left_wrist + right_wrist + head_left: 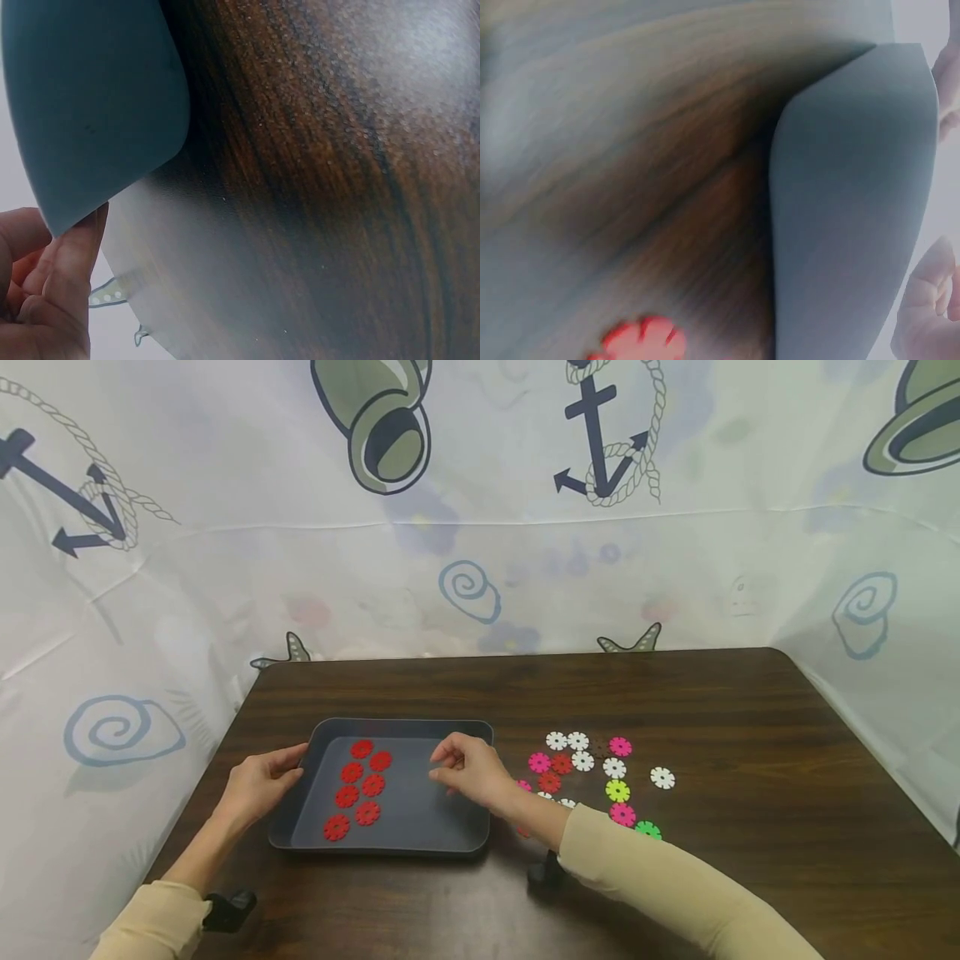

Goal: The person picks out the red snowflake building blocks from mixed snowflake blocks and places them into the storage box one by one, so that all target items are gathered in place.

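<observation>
A dark grey rectangular tray (420, 837) lies on the left part of the table. On its left side my left hand (257, 783) grips the rim, thumb and fingers pinching the edge in the left wrist view. Several red notched discs (372, 785) lie flat in the tray in two slanting columns. Over the tray's right part hovers my right hand (474, 768), fingers loosely bent, with no disc visible between thumb and forefinger. Part of a hand (930, 300) shows blurred past the tray wall in the right wrist view.
Right of the tray, loose notched discs lie on the brown table (750, 860): white (662, 777), pink (620, 746), yellow (618, 790), green (648, 831) and red (550, 782). My right forearm covers some. A printed cloth (525, 577) hangs behind the table.
</observation>
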Action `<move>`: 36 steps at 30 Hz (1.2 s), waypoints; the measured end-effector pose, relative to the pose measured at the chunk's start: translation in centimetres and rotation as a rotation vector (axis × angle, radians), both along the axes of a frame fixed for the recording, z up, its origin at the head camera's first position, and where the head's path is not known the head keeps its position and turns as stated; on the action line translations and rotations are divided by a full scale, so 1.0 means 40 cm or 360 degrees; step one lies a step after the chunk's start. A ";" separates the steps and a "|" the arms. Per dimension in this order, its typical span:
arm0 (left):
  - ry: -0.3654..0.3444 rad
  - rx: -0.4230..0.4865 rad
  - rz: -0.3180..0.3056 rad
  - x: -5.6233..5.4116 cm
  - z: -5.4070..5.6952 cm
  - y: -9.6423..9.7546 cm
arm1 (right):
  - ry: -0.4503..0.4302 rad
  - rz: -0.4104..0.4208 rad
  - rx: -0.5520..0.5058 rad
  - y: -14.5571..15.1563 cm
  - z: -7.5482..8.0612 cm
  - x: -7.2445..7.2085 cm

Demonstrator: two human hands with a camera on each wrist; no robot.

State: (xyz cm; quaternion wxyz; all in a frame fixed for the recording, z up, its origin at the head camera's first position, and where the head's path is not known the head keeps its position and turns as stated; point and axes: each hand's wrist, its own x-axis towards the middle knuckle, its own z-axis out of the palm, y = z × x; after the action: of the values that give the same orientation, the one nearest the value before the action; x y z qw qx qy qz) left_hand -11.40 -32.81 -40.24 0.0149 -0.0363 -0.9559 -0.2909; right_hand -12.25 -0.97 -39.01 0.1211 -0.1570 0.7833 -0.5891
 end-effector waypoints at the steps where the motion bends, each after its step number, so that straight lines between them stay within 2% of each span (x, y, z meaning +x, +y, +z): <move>1: 0.0002 -0.0001 0.0000 0.000 0.000 0.000 | -0.0003 -0.0003 -0.0004 0.009 0.002 -0.002; 7: -0.0011 -0.0013 0.0016 -0.003 -0.001 0.000 | -0.0032 -0.0038 -0.0015 0.064 0.009 -0.010; 16: -0.0030 -0.0005 0.0009 -0.003 0.003 0.000 | -0.0068 -0.0161 -0.0033 0.159 0.007 -0.021; 25: -0.0024 -0.0015 0.0008 -0.002 0.003 0.001 | -0.0081 -0.0330 0.0033 0.240 -0.010 -0.032; 36: -0.0004 -0.0027 0.0010 0.002 0.006 0.003 | -0.0123 -0.0447 0.0115 0.322 -0.042 -0.045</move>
State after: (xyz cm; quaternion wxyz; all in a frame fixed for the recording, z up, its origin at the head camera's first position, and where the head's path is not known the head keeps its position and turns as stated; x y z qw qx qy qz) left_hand -11.34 -32.68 -40.02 0.0143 -0.0332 -0.9585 -0.2829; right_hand -14.04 11.89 -40.68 0.0732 -0.0187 0.8130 -0.5773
